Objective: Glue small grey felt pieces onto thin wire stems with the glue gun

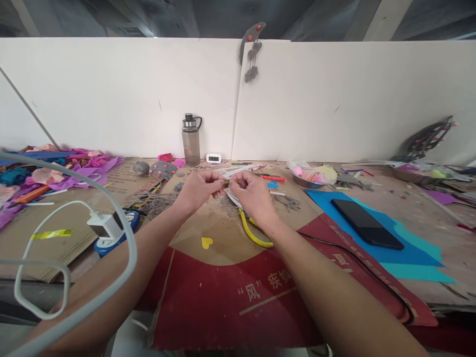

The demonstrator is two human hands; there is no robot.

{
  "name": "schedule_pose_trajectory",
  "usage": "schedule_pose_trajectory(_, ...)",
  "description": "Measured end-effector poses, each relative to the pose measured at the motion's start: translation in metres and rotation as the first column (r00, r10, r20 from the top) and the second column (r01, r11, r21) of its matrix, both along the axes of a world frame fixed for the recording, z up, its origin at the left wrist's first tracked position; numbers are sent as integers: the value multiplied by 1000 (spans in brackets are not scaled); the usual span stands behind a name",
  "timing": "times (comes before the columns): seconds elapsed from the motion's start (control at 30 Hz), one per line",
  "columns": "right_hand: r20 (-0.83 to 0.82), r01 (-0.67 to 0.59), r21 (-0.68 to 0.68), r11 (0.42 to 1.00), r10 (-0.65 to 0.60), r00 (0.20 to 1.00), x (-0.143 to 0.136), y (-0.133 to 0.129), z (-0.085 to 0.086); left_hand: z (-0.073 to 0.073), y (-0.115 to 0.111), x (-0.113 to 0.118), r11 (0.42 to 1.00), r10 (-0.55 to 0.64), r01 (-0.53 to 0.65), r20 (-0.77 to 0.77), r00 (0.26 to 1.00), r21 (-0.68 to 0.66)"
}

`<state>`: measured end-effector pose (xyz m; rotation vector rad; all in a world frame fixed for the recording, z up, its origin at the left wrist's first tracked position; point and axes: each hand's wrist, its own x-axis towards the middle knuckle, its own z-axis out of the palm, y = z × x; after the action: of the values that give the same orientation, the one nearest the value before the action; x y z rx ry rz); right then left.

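Observation:
My left hand point(201, 191) and my right hand point(252, 196) meet fingertip to fingertip above the cardboard. Both are closed in a pinch on a small yellow piece point(226, 182), mostly hidden by the fingers. Beneath my right hand lie scissors with yellow handles point(248, 233), their blades partly covered by it. A yellow heart cut-out point(207, 243) rests on the cardboard nearer to me. Just beyond the hands are a white strip point(238, 171) and an orange-red cutter-like tool point(271, 178).
A bottle point(191, 141) and a small digital clock point(213, 158) stand by the white partition. At left are a white charger point(106, 225) with a looping cable and coloured scraps point(92, 168). A phone point(366, 223) lies on blue sheets at right, near a dish point(310, 182).

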<state>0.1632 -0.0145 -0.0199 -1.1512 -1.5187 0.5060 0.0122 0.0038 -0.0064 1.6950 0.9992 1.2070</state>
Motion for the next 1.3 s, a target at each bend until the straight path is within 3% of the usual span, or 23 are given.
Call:
schedule_pose_trajectory(0.2,4,-56,-8,998,56,998,3,3,-2,6,1,-5,987,-118,118,5,993,-108)
schedule_pose_trajectory(0.3,56,-43,16,999,42,998,4,2,-1,9,-1,-7,988,-141,137,-57,988,-65)
schedule_pose_trajectory(0.43,114,-38,36,999,34,993,3,0,-1,10,-5,-5,999,-52,53,-149,987,6)
schedule_pose_trajectory(0.77,42,-113,26,993,112,993,3,1,-5,8,-3,-4,999,49,-49,-37,998,-8)
schedule_pose_trajectory(1.07,35,-101,21,995,100,994,4,-1,-3,7,-4,-3,993,117,-116,-7,993,29)
schedule_pose_trajectory(1.3,187,-189,118,975,165,968,-3,-12,-1,-3,13,-14,956,262,-271,88,961,116)
